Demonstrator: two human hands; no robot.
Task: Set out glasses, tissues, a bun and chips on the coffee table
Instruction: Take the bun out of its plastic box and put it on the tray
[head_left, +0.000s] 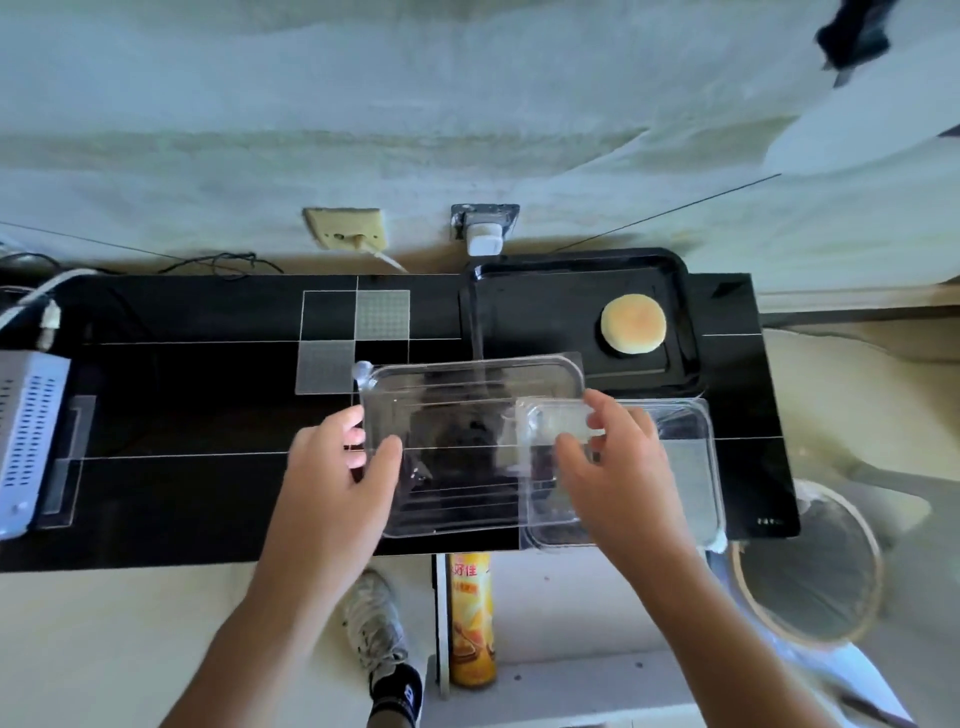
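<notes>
Bun (633, 323): round and pale, with a browner patch on top; it lies on the right part of the black tray (550, 296), apart from both hands.
Black tray: sits at the far right of the desk (208, 499), its far edge near the wall.
Clear container (457, 447): a transparent plastic box just in front of the tray, near the middle of the desk.
Clear lid (691, 467): a second transparent piece to the right of the container, overlapping it; whether the two are hinged cannot be told.
Left hand (343, 462): grips the container's left edge, thumb on top of the rim and fingers curled behind the wall.
Right hand (613, 457): fingers curled over a small raised clear part where container and lid meet, thumb below it, pinching it.
Chips can (471, 618): a yellow tube standing below the desk's near edge, under the container, on a lower white shelf (571, 670).
Desk: black and glossy with thin white lines and two grey squares.
White box (26, 441): a vented device at the desk's left end.
Wall sockets (485, 228): on the wall behind, one with a white plug.
Shoe (376, 623): a grey sneaker on the floor beside the can.
</notes>
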